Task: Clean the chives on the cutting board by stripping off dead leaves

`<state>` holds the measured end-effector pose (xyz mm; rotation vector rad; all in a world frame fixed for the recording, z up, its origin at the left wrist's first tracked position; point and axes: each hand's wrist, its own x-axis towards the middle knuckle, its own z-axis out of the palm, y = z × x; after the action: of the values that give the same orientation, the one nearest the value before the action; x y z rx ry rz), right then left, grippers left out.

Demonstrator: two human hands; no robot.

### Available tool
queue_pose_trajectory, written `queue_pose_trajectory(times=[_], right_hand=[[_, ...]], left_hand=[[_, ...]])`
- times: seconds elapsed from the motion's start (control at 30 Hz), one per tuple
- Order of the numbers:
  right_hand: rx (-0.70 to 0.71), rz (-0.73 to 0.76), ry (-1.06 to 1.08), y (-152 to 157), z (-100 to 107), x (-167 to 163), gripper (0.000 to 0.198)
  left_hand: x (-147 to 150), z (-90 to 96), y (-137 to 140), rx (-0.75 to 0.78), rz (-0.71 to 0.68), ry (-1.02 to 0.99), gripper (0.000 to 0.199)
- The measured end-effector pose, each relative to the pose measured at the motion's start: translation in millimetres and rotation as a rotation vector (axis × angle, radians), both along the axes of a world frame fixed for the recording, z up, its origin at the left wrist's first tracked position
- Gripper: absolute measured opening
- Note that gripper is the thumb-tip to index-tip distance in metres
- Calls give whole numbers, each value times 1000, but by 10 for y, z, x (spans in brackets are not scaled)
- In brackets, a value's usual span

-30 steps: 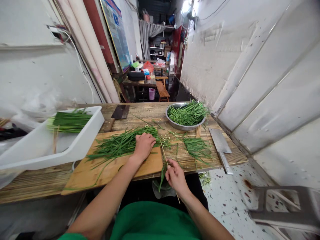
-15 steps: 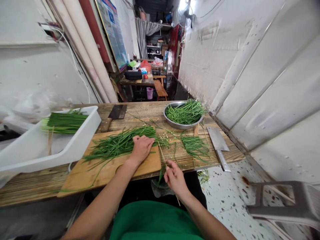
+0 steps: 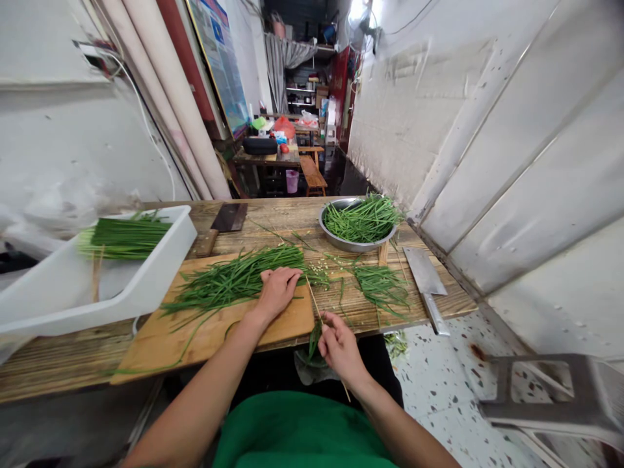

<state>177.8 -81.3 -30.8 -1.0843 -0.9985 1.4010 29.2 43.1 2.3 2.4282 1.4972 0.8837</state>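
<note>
My left hand (image 3: 279, 289) lies closed over the right end of a bunch of garlic chives (image 3: 229, 279) on the wooden cutting board (image 3: 195, 341). A thin straw-coloured strand (image 3: 314, 300) slants from beside that hand down to my right hand (image 3: 340, 344), which pinches it in front of the table edge. The strand's lower end sticks out below my right hand. Whether its upper end passes under the chives is hidden. Small pale cut bits (image 3: 319, 270) lie just right of the bunch.
A steel bowl (image 3: 334, 240) of cut chives stands at the back right, with a loose chive pile (image 3: 383, 285) before it. One cleaver (image 3: 425, 270) lies at the right, a dark-bladed cleaver (image 3: 230, 218) behind the board. A white tray (image 3: 146, 279) holds a tied bundle (image 3: 129, 237). A plastic stool (image 3: 541, 409) is lower right.
Both hands stay nearly in place. My left hand and the upper part of the strand have shifted very slightly left.
</note>
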Motion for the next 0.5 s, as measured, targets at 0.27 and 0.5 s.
queue_pose_trajectory(times=[0.27, 0.5], right_hand=[[-9, 11, 5, -26, 40, 7, 44], [-10, 0, 1, -18, 37, -9, 47]], left_hand=[[4, 1, 10, 19, 29, -9, 26], [-7, 9, 6, 2, -6, -15, 25]])
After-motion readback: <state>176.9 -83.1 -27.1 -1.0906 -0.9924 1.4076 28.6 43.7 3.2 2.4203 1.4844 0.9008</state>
